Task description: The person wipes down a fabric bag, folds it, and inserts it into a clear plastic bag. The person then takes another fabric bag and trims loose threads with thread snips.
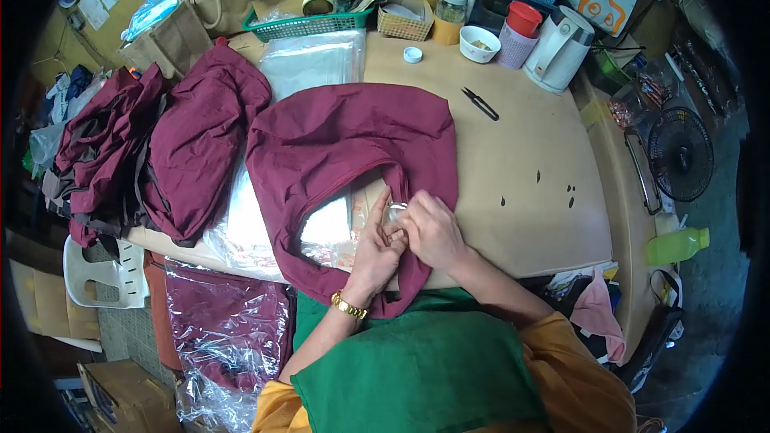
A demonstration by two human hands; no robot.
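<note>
A maroon cloth item (pixel 353 116) with a wide round opening lies spread on the table in front of me; whether it is a bag or a garment I cannot tell. My left hand (pixel 378 250) is at the right edge of the opening, index finger stretched along the cloth and the other fingers curled. Right beside it, my right hand (pixel 433 231) pinches at the same edge. A small shiny, pale piece (pixel 397 208) shows between the hands; its kind is unclear. Black thread snips (pixel 481 104) rest on the table to the upper right, apart from both hands.
More maroon cloth items (pixel 196 140) are heaped at left. Clear plastic bags (pixel 313 56) lie under and behind the cloth. A bowl (pixel 480 45), kettle (pixel 559 50) and green basket (pixel 309 26) line the back. Small dark marks or bits (pixel 571 202) dot the tabletop (pixel 529 144).
</note>
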